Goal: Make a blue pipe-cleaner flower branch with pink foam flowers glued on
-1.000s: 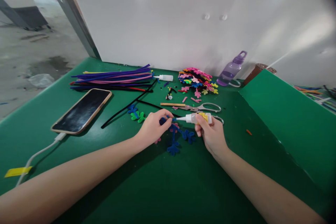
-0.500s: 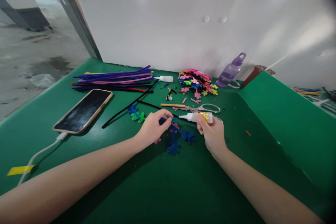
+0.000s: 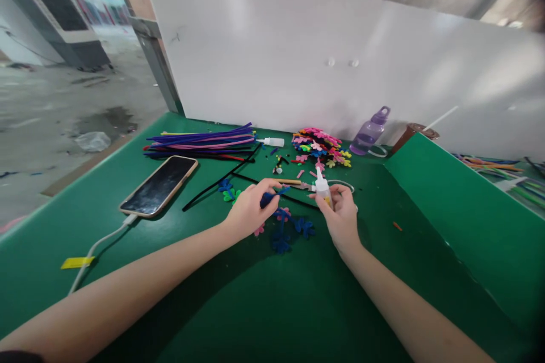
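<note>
My left hand [image 3: 254, 205] pinches a blue pipe-cleaner piece [image 3: 267, 199] over the middle of the green table. In my right hand [image 3: 339, 212] is a small white glue bottle [image 3: 323, 189], its nozzle pointing up. Below and between the hands lie blue flower-shaped pipe-cleaner pieces [image 3: 281, 241] with pink ones [image 3: 283, 214] among them. A green flower piece [image 3: 230, 195] and a blue one [image 3: 225, 185] rest left of my left hand. Scissors [image 3: 344, 182] lie behind my right hand, partly hidden. Black pipe cleaners [image 3: 204, 194] stretch across the table behind my left hand.
A phone [image 3: 160, 186] on a charging cable lies left. At the back are a pipe-cleaner bundle [image 3: 204, 142], a second glue bottle [image 3: 273, 142], a colourful flower pile [image 3: 319, 144] and a purple water bottle [image 3: 368, 135]. A green divider [image 3: 464, 198] stands right.
My right hand has tipped the glue bottle from lying sideways, nozzle at the left hand, to nozzle up. The left hand keeps its blue piece. The camera view has tilted upward.
</note>
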The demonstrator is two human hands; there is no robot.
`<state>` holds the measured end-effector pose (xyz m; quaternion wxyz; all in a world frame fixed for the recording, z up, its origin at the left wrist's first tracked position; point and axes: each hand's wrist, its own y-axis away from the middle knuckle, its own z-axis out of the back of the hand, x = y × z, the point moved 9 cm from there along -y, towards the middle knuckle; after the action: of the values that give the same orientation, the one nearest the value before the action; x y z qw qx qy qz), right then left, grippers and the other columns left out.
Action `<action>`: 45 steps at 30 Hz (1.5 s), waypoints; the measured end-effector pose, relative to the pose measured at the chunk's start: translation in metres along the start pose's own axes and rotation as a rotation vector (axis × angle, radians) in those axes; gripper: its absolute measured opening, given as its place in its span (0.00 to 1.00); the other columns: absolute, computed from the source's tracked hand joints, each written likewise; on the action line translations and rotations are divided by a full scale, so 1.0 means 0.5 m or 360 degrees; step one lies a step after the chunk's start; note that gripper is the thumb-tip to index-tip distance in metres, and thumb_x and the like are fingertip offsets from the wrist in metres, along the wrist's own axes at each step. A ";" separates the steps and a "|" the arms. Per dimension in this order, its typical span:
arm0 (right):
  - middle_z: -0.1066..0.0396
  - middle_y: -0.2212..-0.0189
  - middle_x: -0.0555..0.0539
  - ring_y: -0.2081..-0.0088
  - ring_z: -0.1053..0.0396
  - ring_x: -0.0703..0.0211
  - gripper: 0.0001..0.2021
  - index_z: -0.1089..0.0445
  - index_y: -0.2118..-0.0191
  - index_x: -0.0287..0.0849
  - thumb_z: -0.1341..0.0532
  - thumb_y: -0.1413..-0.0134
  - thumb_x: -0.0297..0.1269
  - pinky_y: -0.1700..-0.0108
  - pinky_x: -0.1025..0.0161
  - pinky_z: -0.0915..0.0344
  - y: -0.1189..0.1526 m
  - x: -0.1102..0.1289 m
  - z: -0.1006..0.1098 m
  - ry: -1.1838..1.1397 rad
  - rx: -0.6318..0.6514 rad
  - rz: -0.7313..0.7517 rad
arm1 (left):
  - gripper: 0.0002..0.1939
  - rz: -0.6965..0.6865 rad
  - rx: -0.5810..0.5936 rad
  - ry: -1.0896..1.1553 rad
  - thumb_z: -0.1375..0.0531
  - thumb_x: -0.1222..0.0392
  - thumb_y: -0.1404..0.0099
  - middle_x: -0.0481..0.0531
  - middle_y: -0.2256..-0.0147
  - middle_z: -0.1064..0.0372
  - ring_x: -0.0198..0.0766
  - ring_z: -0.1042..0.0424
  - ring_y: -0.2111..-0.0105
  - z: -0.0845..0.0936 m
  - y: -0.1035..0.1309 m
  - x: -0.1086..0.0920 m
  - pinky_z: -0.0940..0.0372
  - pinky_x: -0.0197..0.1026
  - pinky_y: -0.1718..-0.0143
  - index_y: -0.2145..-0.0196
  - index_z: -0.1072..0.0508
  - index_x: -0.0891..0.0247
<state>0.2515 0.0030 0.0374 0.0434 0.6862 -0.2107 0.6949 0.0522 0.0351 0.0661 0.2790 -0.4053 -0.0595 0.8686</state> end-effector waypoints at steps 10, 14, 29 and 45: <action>0.27 0.66 0.45 0.62 0.28 0.51 0.21 0.42 0.56 0.44 0.38 0.56 0.40 0.57 0.52 0.35 0.016 -0.012 -0.043 0.0616 0.0283 0.0074 | 0.10 0.0357 0.0423 -0.0177 0.46 0.53 0.41 0.47 0.66 0.29 0.38 0.31 0.70 0.101 0.066 0.079 0.38 0.39 0.67 0.65 0.32 0.59; 0.27 0.65 0.44 0.62 0.28 0.51 0.19 0.39 0.58 0.44 0.37 0.58 0.40 0.58 0.52 0.35 0.018 -0.010 -0.046 0.0782 0.0323 0.0111 | 0.08 0.0428 0.0496 -0.0234 0.46 0.54 0.42 0.46 0.66 0.29 0.38 0.30 0.69 0.113 0.103 0.102 0.38 0.39 0.66 0.68 0.30 0.58; 0.57 0.38 0.39 0.41 0.49 0.45 0.30 0.57 0.39 0.47 0.48 0.45 0.48 0.43 0.40 0.50 0.049 0.175 -0.037 0.0586 0.0097 0.0782 | 0.20 0.0469 -0.0123 -0.0984 0.50 0.47 0.39 0.56 0.52 0.36 0.49 0.34 0.54 0.324 0.170 0.224 0.40 0.48 0.53 0.53 0.37 0.59; 0.35 0.51 0.44 0.49 0.36 0.56 0.15 0.38 0.52 0.45 0.45 0.46 0.35 0.50 0.55 0.37 0.194 0.099 -0.484 -0.0125 0.1057 -0.0525 | 0.41 0.0942 -0.0073 -0.0520 0.41 0.40 0.48 0.63 0.49 0.36 0.54 0.35 0.50 0.384 0.223 0.314 0.40 0.50 0.51 0.44 0.49 0.67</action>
<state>-0.0115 -0.0108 0.0703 -0.0784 0.7136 0.1381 0.6823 -0.2190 0.0489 0.0513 -0.0079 -0.2665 -0.0028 0.9638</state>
